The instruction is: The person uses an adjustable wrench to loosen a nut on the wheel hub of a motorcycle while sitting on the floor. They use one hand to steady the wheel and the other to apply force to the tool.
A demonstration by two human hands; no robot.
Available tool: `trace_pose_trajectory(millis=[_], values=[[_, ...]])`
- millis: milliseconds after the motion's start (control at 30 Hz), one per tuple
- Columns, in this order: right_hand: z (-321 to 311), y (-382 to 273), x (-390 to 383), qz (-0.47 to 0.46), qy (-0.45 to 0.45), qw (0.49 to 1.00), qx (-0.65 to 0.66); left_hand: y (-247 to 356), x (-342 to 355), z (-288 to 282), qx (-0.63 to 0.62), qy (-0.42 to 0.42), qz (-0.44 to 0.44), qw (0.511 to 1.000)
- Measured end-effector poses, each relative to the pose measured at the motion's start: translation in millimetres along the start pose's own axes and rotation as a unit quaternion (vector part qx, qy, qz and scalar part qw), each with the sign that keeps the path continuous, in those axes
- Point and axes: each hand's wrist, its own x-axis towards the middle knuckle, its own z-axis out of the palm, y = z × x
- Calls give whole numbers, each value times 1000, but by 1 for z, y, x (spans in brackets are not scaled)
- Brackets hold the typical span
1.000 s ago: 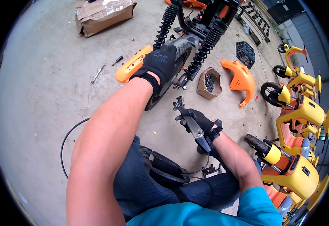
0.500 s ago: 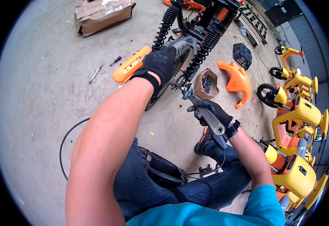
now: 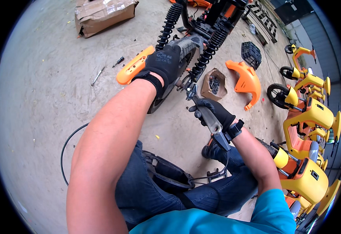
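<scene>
My left hand (image 3: 164, 64), in a black glove, is closed over the tyre (image 3: 187, 46) of a wheel between two black coil-spring shock absorbers (image 3: 205, 56). The palm and fingertips are hidden from me. In my gloved right hand (image 3: 216, 113) is a grey metal adjustable wrench (image 3: 208, 117), with a hole at its near end. Its head meets the axle area (image 3: 186, 84) low on the wheel's right side; whether the jaws grip a nut, I cannot tell. Just right of there stands an open cardboard box (image 3: 208, 91) of small dark metal parts.
An orange fender-like part (image 3: 246, 82) and a black basket (image 3: 251, 54) lie to the right. On the left are an orange panel (image 3: 125, 74), a thin metal tool (image 3: 98, 76) and a large carton (image 3: 106, 17). Several yellow scooters (image 3: 305, 142) line the right side.
My right hand and the wrench have shifted slightly left and up, the wrench's head staying by the axle. My left hand keeps its place on the tyre.
</scene>
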Motion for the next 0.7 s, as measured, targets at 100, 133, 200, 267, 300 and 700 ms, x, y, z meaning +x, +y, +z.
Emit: trace_pose_trajectory(millis=[100, 133, 200, 267, 300, 700], values=[[12, 17, 11, -82, 5, 995, -63, 4, -1, -4, 4, -9, -4, 1000], [13, 22, 13, -55, 21, 997, -52, 7, -1, -5, 15, -17, -7, 1000], [29, 28, 22, -35, 22, 999, -29, 7, -3, -7, 21, -21, -14, 999], [40, 33, 30, 6, 42, 999, -33, 6, -5, -8, 2, -14, -13, 1000], [43, 41, 38, 19, 61, 998, -24, 6, -4, -8, 3, -12, -11, 1000], [62, 135, 132, -50, 215, 973, -62, 8, -3, -6, 19, -14, -23, 999]])
